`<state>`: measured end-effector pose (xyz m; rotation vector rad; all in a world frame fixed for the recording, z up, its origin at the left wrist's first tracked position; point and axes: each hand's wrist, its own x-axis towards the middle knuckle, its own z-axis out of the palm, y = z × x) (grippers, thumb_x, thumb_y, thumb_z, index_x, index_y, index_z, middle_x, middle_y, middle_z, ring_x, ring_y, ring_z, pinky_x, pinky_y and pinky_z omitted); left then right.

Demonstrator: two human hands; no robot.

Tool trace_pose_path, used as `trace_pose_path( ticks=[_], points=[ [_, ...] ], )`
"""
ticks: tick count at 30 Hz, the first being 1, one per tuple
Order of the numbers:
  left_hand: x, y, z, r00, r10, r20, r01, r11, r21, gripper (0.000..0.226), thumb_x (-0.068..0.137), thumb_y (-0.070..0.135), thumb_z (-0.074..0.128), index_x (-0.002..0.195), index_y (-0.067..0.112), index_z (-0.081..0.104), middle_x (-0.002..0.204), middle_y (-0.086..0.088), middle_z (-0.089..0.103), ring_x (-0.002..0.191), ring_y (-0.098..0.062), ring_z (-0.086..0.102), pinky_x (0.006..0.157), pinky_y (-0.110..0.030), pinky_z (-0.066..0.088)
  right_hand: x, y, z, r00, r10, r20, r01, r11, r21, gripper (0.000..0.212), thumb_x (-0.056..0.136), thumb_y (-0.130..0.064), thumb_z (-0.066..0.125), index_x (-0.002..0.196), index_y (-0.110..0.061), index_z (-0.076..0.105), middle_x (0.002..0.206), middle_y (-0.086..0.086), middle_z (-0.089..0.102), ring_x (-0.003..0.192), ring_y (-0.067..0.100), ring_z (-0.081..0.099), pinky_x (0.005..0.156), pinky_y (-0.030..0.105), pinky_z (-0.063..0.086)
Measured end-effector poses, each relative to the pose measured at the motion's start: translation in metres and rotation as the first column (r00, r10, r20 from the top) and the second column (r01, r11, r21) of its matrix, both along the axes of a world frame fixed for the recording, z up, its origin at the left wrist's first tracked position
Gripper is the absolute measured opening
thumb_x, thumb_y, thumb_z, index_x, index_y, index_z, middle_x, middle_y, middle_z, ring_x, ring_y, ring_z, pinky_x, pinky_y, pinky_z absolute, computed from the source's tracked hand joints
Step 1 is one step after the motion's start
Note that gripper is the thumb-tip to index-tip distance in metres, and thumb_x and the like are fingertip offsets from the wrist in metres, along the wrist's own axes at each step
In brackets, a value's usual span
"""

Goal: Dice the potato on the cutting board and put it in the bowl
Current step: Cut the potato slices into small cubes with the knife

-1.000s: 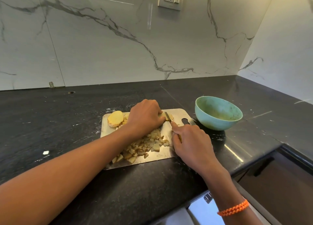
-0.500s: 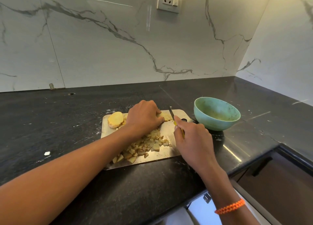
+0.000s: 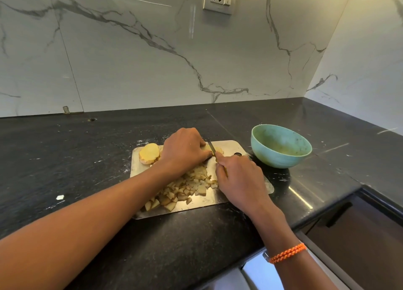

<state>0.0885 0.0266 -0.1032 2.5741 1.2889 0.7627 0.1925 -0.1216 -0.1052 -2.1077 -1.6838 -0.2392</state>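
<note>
The left hand [image 3: 184, 150] curls over a potato piece [image 3: 218, 150] at the far side of the cutting board [image 3: 229, 146]. The right hand [image 3: 239, 180] grips the knife [image 3: 211, 147], blade on that piece. Diced potato [image 3: 185, 189] lies near (bowl [image 3: 281, 145] stands right).

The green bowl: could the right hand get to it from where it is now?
Probably yes. The green bowl stands on the counter just beyond the cutting board, on the right hand's own side, with nothing between them. But that hand grips the knife, so it would have to free itself first.
</note>
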Motion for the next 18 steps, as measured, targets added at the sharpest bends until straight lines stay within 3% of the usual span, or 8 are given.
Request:
trace_pose_path(
  ticks=[5,8,14,18],
  points=[
    [0.002,-0.002,0.000,1.000,0.019,0.003,-0.019,1.000,0.000,0.028,0.085,0.048,0.078,0.091,0.022,0.085,0.081,0.006,0.078,0.069,-0.011,0.068,0.065,-0.035,0.063,0.001,-0.005,-0.001,1.000,0.016,0.027,-0.015,0.999,-0.044,0.043,0.105,-0.033,0.040,0.143,-0.030,0.059,0.094,-0.001,0.070,0.086,0.021,0.063,0.066,0.037,0.046],
    [0.002,-0.002,0.000,1.000,0.017,0.011,-0.016,1.000,-0.007,0.028,0.086,0.050,0.079,0.096,0.025,0.085,0.083,0.008,0.078,0.070,-0.010,0.067,0.067,-0.036,0.063,0.003,-0.021,-0.004,1.000,0.031,0.005,-0.030,0.998,-0.047,0.046,0.104,-0.033,0.041,0.149,-0.032,0.051,0.095,-0.001,0.071,0.089,0.023,0.062,0.073,0.041,0.051],
    [0.002,-0.001,-0.004,0.998,0.056,0.005,-0.056,0.998,0.014,0.028,0.087,0.049,0.078,0.089,0.022,0.085,0.083,0.006,0.078,0.069,-0.009,0.067,0.063,-0.033,0.062,0.005,-0.045,-0.009,0.999,0.048,-0.014,-0.048,0.999,-0.002,0.045,0.104,-0.034,0.044,0.149,-0.031,0.052,0.085,-0.007,0.070,0.078,0.015,0.061,0.071,0.043,0.053],
    [-0.001,0.002,0.000,1.000,0.017,0.004,-0.017,1.000,-0.011,0.027,0.087,0.050,0.079,0.098,0.027,0.085,0.088,0.010,0.079,0.071,-0.008,0.066,0.066,-0.033,0.062,0.001,-0.045,-0.005,0.997,0.046,-0.069,-0.043,0.998,0.050,0.043,0.104,-0.031,0.047,0.147,-0.031,0.054,0.078,-0.007,0.069,0.072,0.012,0.057,0.068,0.042,0.052]
  ],
)
